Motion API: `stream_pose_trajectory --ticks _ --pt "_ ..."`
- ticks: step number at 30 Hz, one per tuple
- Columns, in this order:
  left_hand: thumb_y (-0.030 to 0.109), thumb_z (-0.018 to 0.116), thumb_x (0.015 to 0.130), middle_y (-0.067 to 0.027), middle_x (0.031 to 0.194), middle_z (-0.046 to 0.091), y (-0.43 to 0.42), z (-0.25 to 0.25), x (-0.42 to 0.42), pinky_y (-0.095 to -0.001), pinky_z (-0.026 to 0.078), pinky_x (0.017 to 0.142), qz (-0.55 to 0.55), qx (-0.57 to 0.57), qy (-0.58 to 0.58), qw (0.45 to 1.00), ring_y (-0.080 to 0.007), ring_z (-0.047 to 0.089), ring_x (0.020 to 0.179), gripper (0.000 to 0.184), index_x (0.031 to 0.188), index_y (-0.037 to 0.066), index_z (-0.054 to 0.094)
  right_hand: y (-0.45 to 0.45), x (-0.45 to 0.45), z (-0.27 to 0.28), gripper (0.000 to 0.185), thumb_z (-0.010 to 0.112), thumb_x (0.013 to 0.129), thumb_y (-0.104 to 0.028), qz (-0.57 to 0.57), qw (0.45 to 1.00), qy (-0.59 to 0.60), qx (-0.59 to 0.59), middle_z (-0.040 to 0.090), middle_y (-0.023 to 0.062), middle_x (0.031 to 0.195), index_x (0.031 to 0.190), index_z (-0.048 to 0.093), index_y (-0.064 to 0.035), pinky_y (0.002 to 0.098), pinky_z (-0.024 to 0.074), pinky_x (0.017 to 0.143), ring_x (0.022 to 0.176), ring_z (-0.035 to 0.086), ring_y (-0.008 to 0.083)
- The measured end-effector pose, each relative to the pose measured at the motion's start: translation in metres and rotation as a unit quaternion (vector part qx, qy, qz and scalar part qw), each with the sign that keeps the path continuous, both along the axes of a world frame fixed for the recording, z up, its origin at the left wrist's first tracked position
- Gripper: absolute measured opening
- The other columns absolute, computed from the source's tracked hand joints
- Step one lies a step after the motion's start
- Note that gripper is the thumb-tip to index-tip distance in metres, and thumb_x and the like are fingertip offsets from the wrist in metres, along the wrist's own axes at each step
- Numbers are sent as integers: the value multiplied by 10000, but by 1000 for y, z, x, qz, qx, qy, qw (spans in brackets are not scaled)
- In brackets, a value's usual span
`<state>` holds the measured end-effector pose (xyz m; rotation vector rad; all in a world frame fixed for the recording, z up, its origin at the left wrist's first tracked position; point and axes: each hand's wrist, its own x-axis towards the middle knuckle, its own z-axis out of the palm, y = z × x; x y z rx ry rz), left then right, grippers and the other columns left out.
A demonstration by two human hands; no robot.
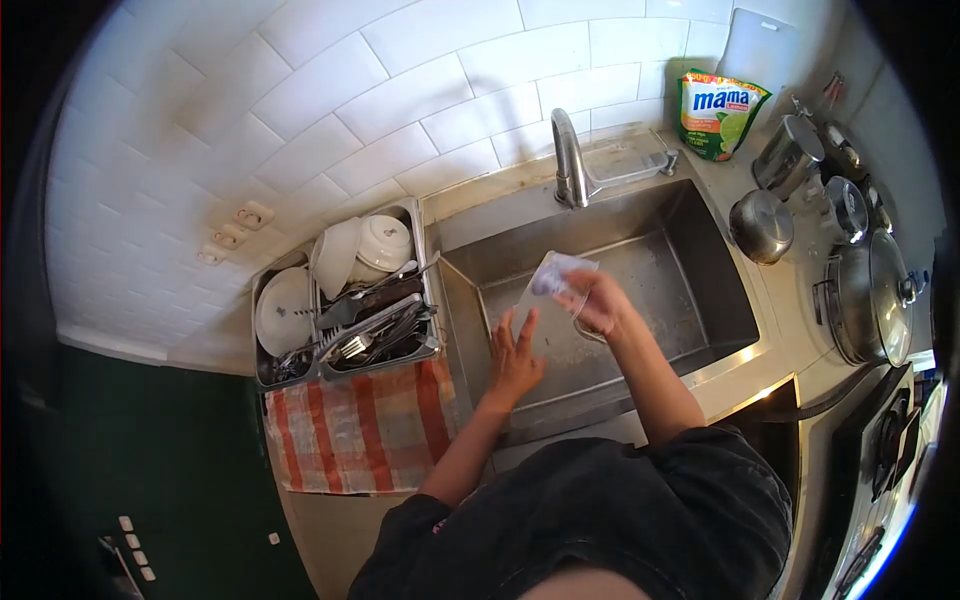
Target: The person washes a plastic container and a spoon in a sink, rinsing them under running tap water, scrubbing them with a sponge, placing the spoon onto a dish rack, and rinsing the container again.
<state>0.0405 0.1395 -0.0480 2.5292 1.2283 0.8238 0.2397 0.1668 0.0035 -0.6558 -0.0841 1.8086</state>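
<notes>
Over the sink [690, 345], my right hand [603, 303] is closed on a clear plastic container [527, 292], tilted in front of the basin. Something pale purple shows at its fingers; whether it is inside the container or behind it I cannot tell. Just below and to the left, my left hand [516, 362] has its fingers spread near the container's lower edge. If those fingertips touch it, the view does not make that plain. The curved metal faucet [568, 160] stands behind the sink.
Left of the sink, a dish rack [430, 310] holds bowls, a plate and cutlery, with a striped cloth [345, 430] before it. To the right are a green soap pouch [720, 112], a small metal pot [761, 227], a large lidded pot [868, 300] and a stove [885, 450].
</notes>
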Motion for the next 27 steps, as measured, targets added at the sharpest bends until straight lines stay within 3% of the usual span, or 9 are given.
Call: stream_pose_trajectory --ticks 2,5,8,10,11,14,17,23,27 --pt "109 675 570 -226 1267 260 2 -23 -8 -488 266 985 -10 18 -34 999 -401 276 1198 938 1369 207 195 -2 -10 10 207 511 817 -41 7 999 -33 27 595 105 930 1017 530 6 324 528 695 819 604 222" --pt "148 716 585 -240 1275 242 -2 3 -6 -479 276 982 -45 -53 -56 996 -406 282 1193 962 1366 148 155 1 -15 -17 241 565 808 -63 24 985 -159 63 592 90 921 1033 521 11 308 513 678 800 601 185" --pt "203 754 578 -250 1278 248 3 24 9 -460 281 985 -19 -92 -191 977 -408 306 1181 1000 1363 85 146 -6 -27 -23 297 609 797 -94 106 931 -328 118 588 74 915 1061 511 0 289 492 669 804 589 156" --pt "199 755 573 -237 1286 269 10 48 15 -455 266 1000 -16 -150 -182 972 -390 304 1196 1019 1363 56 127 -16 -37 -20 332 625 792 -114 178 890 -394 143 583 71 920 1084 502 -12 279 478 671 809 579 144" --pt "197 755 570 -230 1290 280 10 56 17 -452 258 1007 -14 -179 -178 968 -381 303 1203 1029 1362 42 118 -17 -38 -34 350 610 794 -112 175 909 -328 188 574 84 964 1115 494 -34 283 474 710 862 572 166" --pt "166 743 553 -218 1301 294 10 64 19 -444 264 1010 -33 -120 -124 984 -374 319 1205 1037 1371 54 116 -22 -26 -10 364 587 792 -93 151 982 43 104 563 104 1025 1133 481 -20 307 472 773 935 560 199" --pt "161 746 515 -206 1312 309 3 63 17 -465 294 990 -57 -52 -106 991 -374 321 1211 1027 1355 74 162 -18 -17 16 345 560 789 -62 96 975 192 52 558 113 1047 1120 486 -4 336 469 817 977 552 227" --pt "131 750 541 -227 1368 221 3 12 -1 -460 261 1013 -76 50 -90 992 -376 272 1253 940 1299 57 199 -14 -32 -21 267 545 832 -66 44 997 -21 66 585 84 995 1089 510 -3 300 482 782 916 586 189" --pt "138 763 548 -225 1335 256 -9 26 10 -443 285 1001 20 -56 -141 988 -362 308 1229 953 1303 44 191 -18 -44 -25 250 605 820 -133 64 950 -284 109 581 40 881 1031 526 -25 267 464 734 790 575 155"
